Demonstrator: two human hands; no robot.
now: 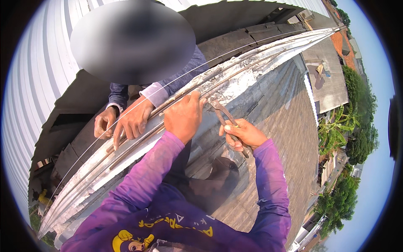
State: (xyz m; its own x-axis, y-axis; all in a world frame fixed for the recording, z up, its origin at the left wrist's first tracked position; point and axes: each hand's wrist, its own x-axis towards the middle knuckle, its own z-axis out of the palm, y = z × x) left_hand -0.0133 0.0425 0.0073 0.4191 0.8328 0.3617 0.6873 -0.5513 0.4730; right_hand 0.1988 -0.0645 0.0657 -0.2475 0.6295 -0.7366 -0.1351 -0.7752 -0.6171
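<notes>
Thin steel rods (136, 148) run lengthwise along a rough, whitish mortar-topped wall (241, 84). My left hand (183, 117) is closed over the rods around the middle of the wall, its fingertips partly hidden. In my right hand (243, 133) are rusty pincers (226, 111), gripped by the handles. Their jaws point up and left, close to the rods and my left fingers. Whether a tie wire sits in the jaws is too small to tell. Across the wall, a co-worker's hand (135, 119) touches the rods, and the other hand (105, 122) is beside it.
A thin taut line (168, 80) stretches along the wall above the rods. The co-worker leans in from the far side beside a corrugated metal roof (42, 63). A sloping brownish roof (281, 138) lies to my right, with trees (357, 92) and lower roofs beyond.
</notes>
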